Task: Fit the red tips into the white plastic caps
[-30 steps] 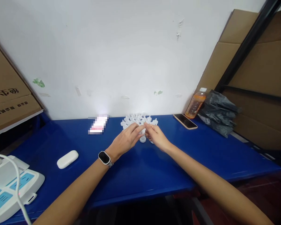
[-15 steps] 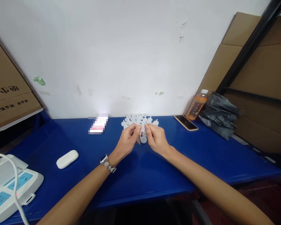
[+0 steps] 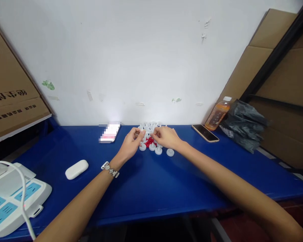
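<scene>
Several white plastic caps (image 3: 158,150), some with a thin spout on top, stand in a cluster against the wall. In their midst lies a heap of small red pieces (image 3: 150,142). My left hand (image 3: 132,142) is at the left of the cluster, with thumb and fingers curled together; what it may hold is too small to make out. Over the right part of the caps is my right hand (image 3: 166,136), its fingertips pinched near the red pieces. Whatever is between them is hidden. One separate cap (image 3: 170,152) lies just in front of my right hand.
On the blue table (image 3: 146,188) are a white earbud case (image 3: 77,169) and a white power strip (image 3: 37,198) with a cable at left. A lit phone (image 3: 111,132) lies behind. At right are a dark phone (image 3: 205,133), an orange drink bottle (image 3: 218,113) and a black plastic bag (image 3: 246,124).
My hands have moved apart from their close position in front of the caps. The red pieces and more front caps now show between them. The view has shifted slightly.
</scene>
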